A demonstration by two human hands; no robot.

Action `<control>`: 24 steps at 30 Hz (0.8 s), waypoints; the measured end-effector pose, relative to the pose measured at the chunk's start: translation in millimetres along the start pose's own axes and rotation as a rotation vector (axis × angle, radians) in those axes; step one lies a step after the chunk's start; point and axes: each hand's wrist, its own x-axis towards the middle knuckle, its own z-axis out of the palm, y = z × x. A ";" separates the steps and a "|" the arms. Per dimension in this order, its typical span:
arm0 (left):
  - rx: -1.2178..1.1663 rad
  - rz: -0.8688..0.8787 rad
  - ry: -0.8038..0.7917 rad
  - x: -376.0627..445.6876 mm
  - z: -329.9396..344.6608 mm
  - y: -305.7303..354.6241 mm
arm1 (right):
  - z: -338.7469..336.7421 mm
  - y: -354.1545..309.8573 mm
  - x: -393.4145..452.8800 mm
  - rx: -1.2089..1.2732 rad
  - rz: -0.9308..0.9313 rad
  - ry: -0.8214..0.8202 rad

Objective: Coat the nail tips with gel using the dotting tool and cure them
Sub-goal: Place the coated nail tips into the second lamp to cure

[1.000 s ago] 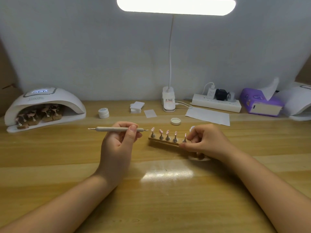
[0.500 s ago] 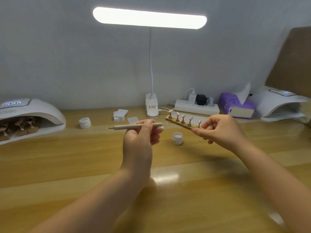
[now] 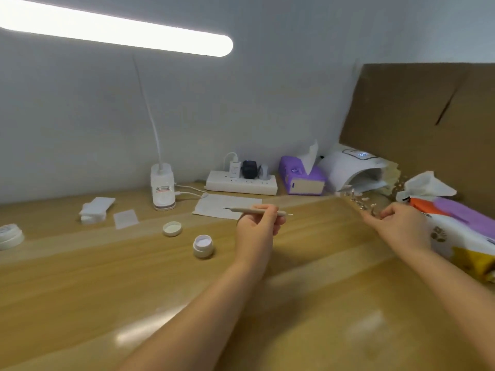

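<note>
My left hand (image 3: 256, 229) holds the slim dotting tool (image 3: 249, 209) level above the wooden table, its metal tip pointing right. My right hand (image 3: 399, 223) grips one end of the wooden strip (image 3: 356, 207) that carries several nail tips on small metal stands. The strip is in the air, angled toward the mouth of a white curing lamp (image 3: 351, 170) at the back right. An open white gel jar (image 3: 203, 246) stands on the table left of my left hand, with its lid (image 3: 172, 228) lying behind it.
A desk lamp base (image 3: 162, 187), a power strip (image 3: 242, 182), a purple tissue box (image 3: 301, 176), a paper sheet (image 3: 225, 206) and white pads (image 3: 96, 207) line the back. Colourful packets (image 3: 460, 231) and a cardboard panel (image 3: 428, 116) stand at right. Another jar (image 3: 9, 235) sits far left.
My right hand has lifted the nail strip off the table and carried it right toward the right-hand curing lamp. The view has swung right; the left lamp is out of frame.
</note>
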 end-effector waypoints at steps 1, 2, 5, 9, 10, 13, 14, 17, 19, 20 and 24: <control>0.027 -0.018 0.013 3.6 -0.9 -5.8 | 2.6 7.6 5.7 -0.032 0.021 0.011; 0.049 -0.030 0.029 5.7 -4.1 -10.7 | 6.3 13.9 11.6 -0.053 0.041 0.023; 0.052 -0.002 0.041 8.8 -14.4 -18.8 | 19.4 25.2 31.0 -0.080 0.084 0.045; 0.093 0.041 0.017 6.5 -12.2 -20.1 | 38.9 26.4 52.0 -0.114 0.177 0.041; 0.107 0.052 0.004 5.9 -10.7 -20.3 | 44.0 25.2 56.9 -0.107 0.206 0.047; 0.142 0.076 -0.029 5.1 -9.0 -21.5 | 60.0 23.1 72.5 -0.084 0.264 0.066; 0.153 0.083 -0.034 5.3 -8.7 -22.0 | 63.9 23.5 78.8 -0.071 0.275 0.077; 0.209 0.096 -0.041 6.9 -7.6 -24.5 | 72.3 28.7 99.1 -0.061 0.295 0.056; 0.241 0.112 -0.033 8.5 -8.1 -27.0 | 79.7 33.3 110.4 -0.064 0.304 -0.004; 0.247 0.118 -0.028 9.6 -8.2 -27.8 | 82.9 34.3 115.0 -0.060 0.321 -0.010; 0.235 0.116 -0.005 12.9 -9.1 -29.5 | 94.0 32.4 131.0 -0.074 0.355 0.038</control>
